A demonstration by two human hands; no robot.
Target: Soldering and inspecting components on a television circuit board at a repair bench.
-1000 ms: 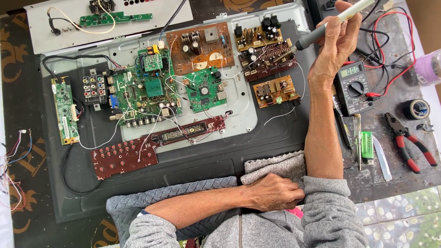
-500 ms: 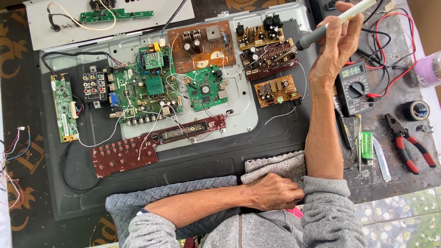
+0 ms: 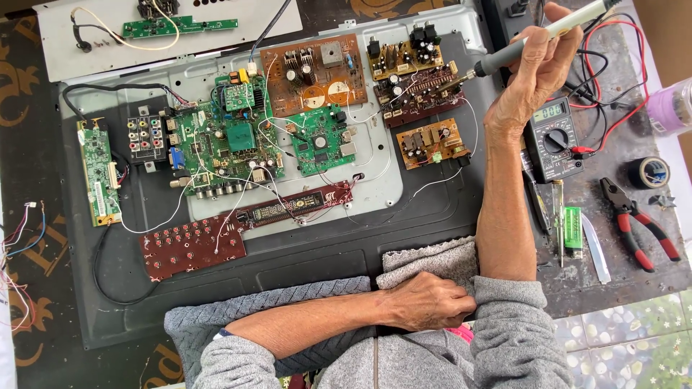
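Chassis: a large black flat-panel chassis [image 3: 303,252] is lying face-down on the dark counter [image 3: 613,288], carrying a pale grey metal backplate [image 3: 404,173].
Boards: a green main circuit board [image 3: 231,144], a brown copper-clad power board [image 3: 313,72], a dark maroon upper board [image 3: 422,90], a small orange-brown board [image 3: 432,144] and a long red-brown button board [image 3: 191,248] are sitting spread across the chassis, linked by thin white wires.
Right arm: the forearm is rising upright from a grey sleeve near the chassis's right edge.
Right hand: the right hand [image 3: 530,83] is curling its grip fully closed around a grey and white pen-shaped soldering iron [image 3: 540,39]; the iron is slanting down to the left, its metal tip hovering at the right end of the dark maroon upper board, contact too fine to tell.
Left hand: the left hand [image 3: 429,302] is resting palm-down, fingers loosely bent, on a folded grey cloth [image 3: 432,263], gripping nothing.
Meter: a black digital multimeter [image 3: 551,140] with red and black leads is lying just right of the raised wrist.
Pliers: red-handled pliers [image 3: 638,223] are lying farther right.
Tape: a black tape roll [image 3: 647,173] is sitting above the pliers.
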